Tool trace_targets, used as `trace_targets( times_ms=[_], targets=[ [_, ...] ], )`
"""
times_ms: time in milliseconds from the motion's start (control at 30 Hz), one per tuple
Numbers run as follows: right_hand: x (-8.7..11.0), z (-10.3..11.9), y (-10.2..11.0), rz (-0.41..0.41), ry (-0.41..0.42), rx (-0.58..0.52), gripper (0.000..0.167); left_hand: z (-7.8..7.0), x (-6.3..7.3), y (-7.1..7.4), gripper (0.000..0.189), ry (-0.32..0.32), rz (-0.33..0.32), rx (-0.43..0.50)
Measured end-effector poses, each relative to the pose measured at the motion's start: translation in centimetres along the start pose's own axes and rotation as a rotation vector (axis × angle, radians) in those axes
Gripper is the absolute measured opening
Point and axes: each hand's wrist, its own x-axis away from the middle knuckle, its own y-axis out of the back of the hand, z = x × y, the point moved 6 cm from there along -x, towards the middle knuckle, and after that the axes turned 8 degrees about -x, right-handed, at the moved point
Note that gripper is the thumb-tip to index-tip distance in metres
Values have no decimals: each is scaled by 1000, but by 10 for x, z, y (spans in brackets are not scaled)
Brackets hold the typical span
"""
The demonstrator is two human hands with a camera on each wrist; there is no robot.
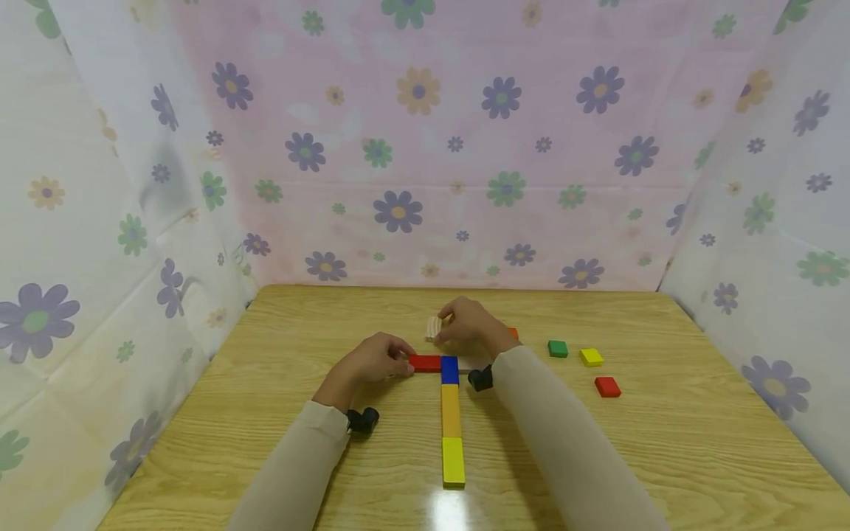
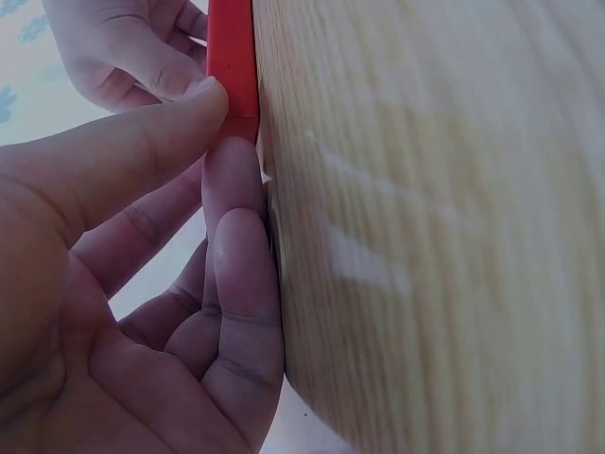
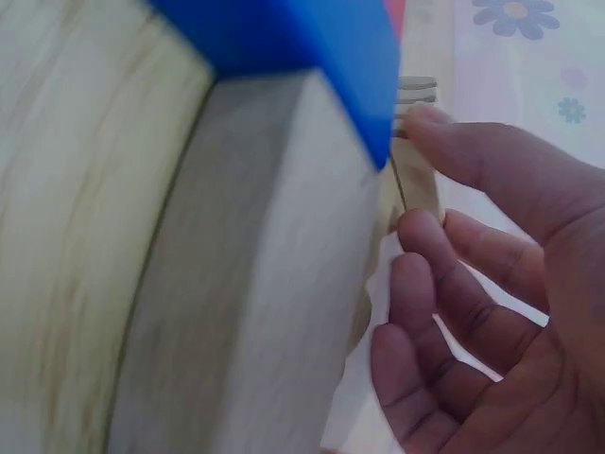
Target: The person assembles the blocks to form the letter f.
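Note:
My left hand (image 1: 378,359) pinches the left end of a red block (image 1: 426,363), with thumb (image 2: 194,109) and fingertips right at that end. The red block's other end meets a blue block (image 1: 449,369). Below the blue one, an orange block (image 1: 451,410) and a yellow block (image 1: 454,461) continue in a straight line. A plain wooden block (image 3: 255,274) extends from the blue block's right side, partly hidden under my right wrist in the head view. Farther back, my right hand (image 1: 467,322) holds a light wooden piece with wavy lines (image 1: 433,329) between thumb and fingers.
Right of my right arm lie a small green block (image 1: 558,349), a small yellow block (image 1: 591,358) and a small red block (image 1: 607,387). An orange-red piece (image 1: 513,333) peeks out behind my right wrist. Flowered cloth (image 1: 425,147) encloses the wooden table (image 1: 319,317) at back and sides.

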Motion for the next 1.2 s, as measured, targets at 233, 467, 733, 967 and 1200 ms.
trace_targets(
  times_ms=[233,467,733,967,1200],
  targets=[
    [1,-4,11,-41,43,6,55,0,-1,0,24,19,-4,1],
    [5,-11,15,-60,102,-19,64,2,-1,-1,23,22,-8,-1],
    [16,-16,15,-66,117,-41,63,4,-2,-2,22,27,-16,0],
    [26,-23,17,-103,124,-95,61,3,0,-2,23,24,-17,15],
    [35,-28,18,-143,126,-194,60,0,1,-2,24,19,-9,35]
  ],
)
